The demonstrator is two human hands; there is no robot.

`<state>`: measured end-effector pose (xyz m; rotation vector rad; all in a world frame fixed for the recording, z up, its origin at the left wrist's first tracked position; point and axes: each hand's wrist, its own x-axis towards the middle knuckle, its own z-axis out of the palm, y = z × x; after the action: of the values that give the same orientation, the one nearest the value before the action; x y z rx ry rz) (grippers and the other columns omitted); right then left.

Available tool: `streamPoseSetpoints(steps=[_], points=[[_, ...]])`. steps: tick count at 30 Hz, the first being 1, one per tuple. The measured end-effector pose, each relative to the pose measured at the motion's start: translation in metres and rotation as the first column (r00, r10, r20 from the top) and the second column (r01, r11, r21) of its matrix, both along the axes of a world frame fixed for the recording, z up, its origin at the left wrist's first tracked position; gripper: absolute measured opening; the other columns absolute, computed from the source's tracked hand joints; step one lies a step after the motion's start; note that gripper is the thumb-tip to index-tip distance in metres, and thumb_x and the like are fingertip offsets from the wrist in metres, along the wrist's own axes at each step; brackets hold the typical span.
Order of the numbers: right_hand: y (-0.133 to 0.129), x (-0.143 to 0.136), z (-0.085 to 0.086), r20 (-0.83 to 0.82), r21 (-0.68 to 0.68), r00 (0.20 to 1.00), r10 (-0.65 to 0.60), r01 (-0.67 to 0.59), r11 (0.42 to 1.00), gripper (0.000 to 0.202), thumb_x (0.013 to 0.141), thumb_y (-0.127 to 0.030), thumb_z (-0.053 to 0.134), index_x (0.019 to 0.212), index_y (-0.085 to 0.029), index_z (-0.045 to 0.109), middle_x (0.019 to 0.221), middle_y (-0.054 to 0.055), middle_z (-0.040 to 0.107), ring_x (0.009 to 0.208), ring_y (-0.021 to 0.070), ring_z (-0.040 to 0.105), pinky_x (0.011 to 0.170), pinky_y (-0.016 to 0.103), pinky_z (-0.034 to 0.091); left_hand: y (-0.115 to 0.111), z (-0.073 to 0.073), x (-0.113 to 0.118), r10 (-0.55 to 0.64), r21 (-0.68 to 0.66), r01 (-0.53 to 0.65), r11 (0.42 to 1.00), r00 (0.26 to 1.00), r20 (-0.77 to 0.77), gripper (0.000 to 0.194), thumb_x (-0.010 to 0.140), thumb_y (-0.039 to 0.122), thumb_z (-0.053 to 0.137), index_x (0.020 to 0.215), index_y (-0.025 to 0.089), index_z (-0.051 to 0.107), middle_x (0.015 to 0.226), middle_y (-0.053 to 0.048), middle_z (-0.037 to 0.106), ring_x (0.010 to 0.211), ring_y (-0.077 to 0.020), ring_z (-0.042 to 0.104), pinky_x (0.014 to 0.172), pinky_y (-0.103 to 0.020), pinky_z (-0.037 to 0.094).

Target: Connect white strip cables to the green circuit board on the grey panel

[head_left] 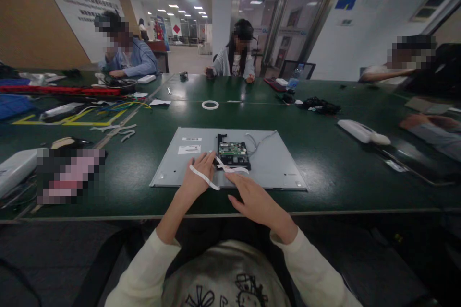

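Right in close over the circuit board point(233, 148), seated in a black bracket point(219, 143) on the grey panel point(272, 168), flat on the green table point(129, 175) just ahead of the body. Over to the left hand point(198, 172): fingers bunched together at the bracket's near left corner, with one white strip point(203, 177) draped across the back; impossible to tell whether pinching anything. Across to the right hand point(250, 194): thumb spread wide of the fingers, fingertips by the near edge of the bracket, right beside a second white strip point(237, 170). Delicate stuff, by the look of it! Best to keep pressure light and off the exposed components. Free the draped strip before it snags, hold one end steady, and smooth gradually along the length to avoid creases. Watch those thin grey cables point(260, 142) too: better not to tug them. Beyond the panel, a white ring point(210, 107).
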<state>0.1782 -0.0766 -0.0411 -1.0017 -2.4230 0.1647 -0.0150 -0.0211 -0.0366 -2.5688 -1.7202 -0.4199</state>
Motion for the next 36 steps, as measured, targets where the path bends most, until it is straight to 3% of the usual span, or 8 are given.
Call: streamPoseSetpoints(steps=[9, 16, 18, 21, 25, 30, 34, 36], points=[[0.0, 0.002, -0.003, -0.14, -0.185, 0.989, -0.049, 0.022, 0.982, 0.07, 0.089, -0.021, 0.041, 0.146, -0.022, 0.001, 0.128, 0.009, 0.051, 0.119, 0.0181, 0.046, 0.101, 0.039, 0.039, -0.001, -0.007, 0.003, 0.032, 0.004, -0.032, 0.999, 0.999, -0.015, 0.044, 0.091, 0.015, 0.026, 0.134, 0.017, 0.035, 0.139, -0.009, 0.041, 0.131, -0.0224, 0.034, 0.101, -0.047, 0.031], [0.001, 0.007, 0.009, -0.284, -0.39, 0.955, -0.088, -0.031, 0.921, 0.068, 0.086, -0.023, 0.046, 0.144, -0.024, 0.011, 0.121, 0.008, 0.057, 0.112, 0.0187, 0.052, 0.098, 0.04, 0.039, 0.001, -0.009, 0.006, 0.077, 0.018, -0.078, 0.997, 0.997, 0.023, 0.043, 0.088, 0.017, 0.034, 0.131, 0.015, 0.041, 0.141, -0.011, 0.038, 0.131, -0.0281, 0.033, 0.101, -0.05, 0.032], [0.003, 0.01, 0.013, -0.421, -0.473, 0.892, -0.166, -0.059, 0.879, 0.058, 0.086, -0.027, 0.049, 0.139, -0.024, 0.026, 0.111, 0.006, 0.06, 0.101, 0.017, 0.057, 0.092, 0.036, 0.044, 0.006, -0.011, 0.005, 0.082, 0.046, -0.088, 0.995, 0.989, 0.122, 0.043, 0.087, 0.018, 0.036, 0.13, 0.013, 0.042, 0.141, -0.014, 0.037, 0.13, -0.0292, 0.033, 0.101, -0.05, 0.033], [0.007, 0.012, 0.02, -0.655, -0.551, 0.687, -0.317, -0.146, 0.822, 0.032, 0.083, -0.033, 0.054, 0.113, -0.023, 0.051, 0.1, 0.003, 0.059, 0.094, 0.0149, 0.057, 0.085, 0.03, 0.046, 0.014, -0.009, 0.004, -0.005, 0.09, -0.029, 0.996, 0.936, 0.353, 0.043, 0.086, 0.018, 0.036, 0.129, 0.012, 0.042, 0.139, -0.015, 0.039, 0.128, -0.0264, 0.036, 0.103, -0.046, 0.033], [0.013, 0.014, 0.027, -0.736, -0.648, 0.478, -0.479, -0.295, 0.702, 0.02, 0.079, -0.039, 0.058, 0.086, -0.021, 0.053, 0.087, 0.001, 0.06, 0.089, 0.0143, 0.058, 0.076, 0.026, 0.047, 0.021, 0.008, 0.011, -0.129, 0.05, 0.128, 0.99, 0.739, 0.661, 0.038, 0.088, 0.025, 0.037, 0.123, 0.016, 0.047, 0.123, -0.012, 0.053, 0.115, -0.0222, 0.05, 0.097, -0.04, 0.041], [0.024, 0.021, 0.036, -0.657, -0.716, 0.617, -0.433, -0.331, 0.615, 0.024, 0.076, -0.04, 0.062, 0.078, -0.019, 0.05, 0.067, -0.002, 0.059, 0.066, 0.011, 0.059, 0.058, 0.021, 0.043, 0.025, 0.035, 0.027, -0.059, -0.166, 0.365, 0.916, 0.533, 0.844, 0.037, 0.086, 0.037, 0.044, 0.117, 0.018, 0.051, 0.111, -0.01, 0.061, 0.09, -0.0189, 0.061, 0.067, -0.027, 0.051], [0.049, 0.028, 0.053, -0.538, -0.76, 0.772, -0.339, -0.27, 0.591, 0.025, 0.074, -0.04, 0.063, 0.077, -0.017, 0.053, 0.059, -0.002, 0.058, 0.054, 0.008, 0.052, 0.053, 0.02, 0.04, 0.04, 0.049, 0.031, -0.029, -0.323, 0.508, 0.798, 0.568, 0.823, 0.031, 0.08, 0.04, 0.053, 0.099, 0.015, 0.06, 0.073, -0.002, 0.064, 0.061, -0.0123, 0.059, 0.048, -0.02, 0.042], [0.066, 0.03, 0.063, -0.472, -0.769, 0.809, -0.351, -0.182, 0.613, 0.023, 0.074, -0.038, 0.063, 0.078, -0.016, 0.057, 0.06, -0.001, 0.059, 0.054, 0.0073, 0.051, 0.052, 0.019, 0.039, 0.053, 0.054, 0.029, -0.045, -0.323, 0.507, 0.799, 0.586, 0.809, 0.022, 0.076, 0.035, 0.058, 0.084, 0.014, 0.062, 0.062, 0.001, 0.06, 0.053, -0.0094, 0.054, 0.048, -0.019, 0.039]])
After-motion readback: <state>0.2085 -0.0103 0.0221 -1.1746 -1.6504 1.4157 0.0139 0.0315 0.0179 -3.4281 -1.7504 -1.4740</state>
